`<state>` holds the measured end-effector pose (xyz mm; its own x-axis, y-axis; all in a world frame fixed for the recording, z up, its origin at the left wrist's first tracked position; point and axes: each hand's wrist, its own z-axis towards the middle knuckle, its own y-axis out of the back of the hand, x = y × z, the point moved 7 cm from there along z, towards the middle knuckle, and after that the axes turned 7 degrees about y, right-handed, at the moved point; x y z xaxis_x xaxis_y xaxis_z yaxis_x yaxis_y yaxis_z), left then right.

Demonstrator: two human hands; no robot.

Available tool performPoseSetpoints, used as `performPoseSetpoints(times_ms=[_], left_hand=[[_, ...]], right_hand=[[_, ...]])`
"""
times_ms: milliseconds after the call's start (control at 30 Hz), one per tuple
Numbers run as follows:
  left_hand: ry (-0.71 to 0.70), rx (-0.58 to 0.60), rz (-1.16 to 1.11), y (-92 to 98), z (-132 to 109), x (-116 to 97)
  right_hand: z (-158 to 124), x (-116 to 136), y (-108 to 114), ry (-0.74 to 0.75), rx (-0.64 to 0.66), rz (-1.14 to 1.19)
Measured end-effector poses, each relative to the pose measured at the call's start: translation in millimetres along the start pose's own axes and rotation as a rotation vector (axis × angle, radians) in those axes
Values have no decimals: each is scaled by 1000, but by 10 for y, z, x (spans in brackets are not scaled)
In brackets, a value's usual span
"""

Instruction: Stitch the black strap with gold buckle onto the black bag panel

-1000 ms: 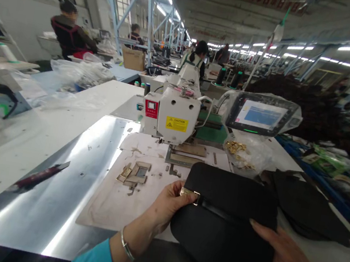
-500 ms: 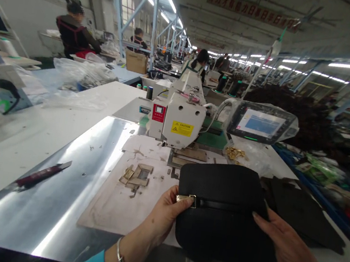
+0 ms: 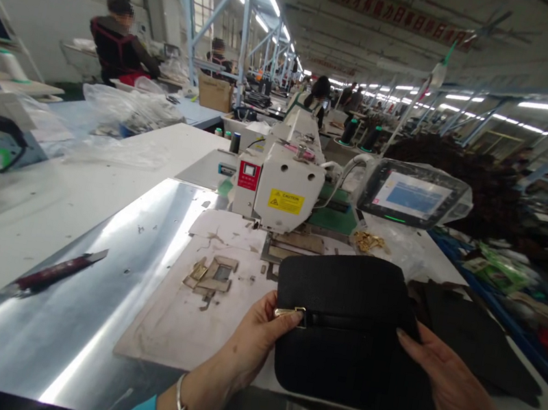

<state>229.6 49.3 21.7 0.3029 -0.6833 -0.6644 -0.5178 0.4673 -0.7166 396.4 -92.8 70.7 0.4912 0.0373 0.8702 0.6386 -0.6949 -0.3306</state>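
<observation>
Tipped since a second ago, lower edge raised: one flat, round-cornered black leather-like panel point(image 3: 332, 363), which we hold before one white sewing machine point(image 3: 289, 176), our left hand point(image 3: 256, 334) pinching its gold-toned metal buckle point(image 3: 286, 313), our right hand point(image 3: 438, 380) grasping its right edge

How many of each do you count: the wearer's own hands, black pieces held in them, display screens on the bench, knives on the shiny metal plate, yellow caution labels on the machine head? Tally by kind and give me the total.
Hands: 2 (left hand, right hand)
Held black piece: 1
Display screen: 1
Knife: 1
Yellow caution label: 1
Total: 6
</observation>
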Motion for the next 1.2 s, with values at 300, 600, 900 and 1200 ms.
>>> performPoseSetpoints(times_ms=[300,600,900,1200], left_hand=[[7,-2,-15,-21,-7,-7],[51,-22,-9,-81,4,5],[56,-44,9,-96,6,53],[90,-43,-23,-157,-5,112]], right_hand=[[66,1,41,-27,-18,13],[83,32,-8,-36,5,17],[60,127,-46,26,64,-50],[72,130,36,17,59,-44]])
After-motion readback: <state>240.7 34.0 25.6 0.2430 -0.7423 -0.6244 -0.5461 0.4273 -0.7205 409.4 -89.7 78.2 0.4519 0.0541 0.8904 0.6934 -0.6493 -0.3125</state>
